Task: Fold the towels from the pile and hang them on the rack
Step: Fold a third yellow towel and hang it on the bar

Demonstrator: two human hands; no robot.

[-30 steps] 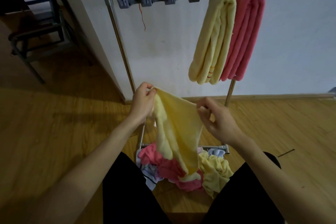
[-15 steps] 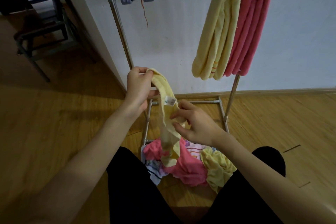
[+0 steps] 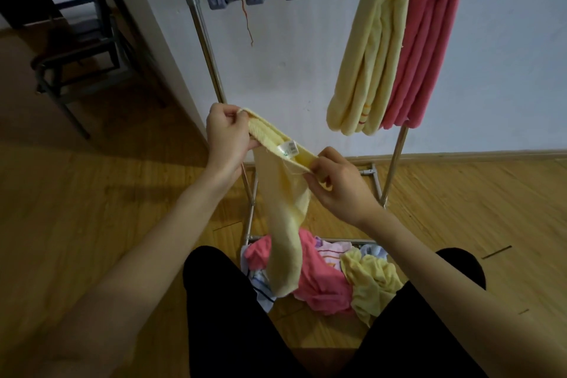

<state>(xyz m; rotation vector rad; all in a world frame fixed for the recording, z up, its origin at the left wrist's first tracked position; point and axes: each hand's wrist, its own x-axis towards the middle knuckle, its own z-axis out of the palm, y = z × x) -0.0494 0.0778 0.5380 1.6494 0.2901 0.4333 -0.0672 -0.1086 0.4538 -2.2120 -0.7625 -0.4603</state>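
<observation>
Head view: left hand [image 3: 228, 138] pinching pale yellow towel [image 3: 285, 209] at ten o'clock, right hand [image 3: 336, 186] pinching its labelled edge at two; hanging over pile [image 3: 325, 276] at six; better pulled taut, corners matched before folding for rack [image 3: 196, 9].

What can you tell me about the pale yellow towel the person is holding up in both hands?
The pale yellow terry towel is soft and fuzzy, with a small white label sewn at its top edge. The left hand grips one end of that edge, and the right hand pinches it further along, so the edge slopes down to the right. The rest hangs limp and bunched, its lower end reaching the pile of pink and yellow towels on the floor.
</observation>
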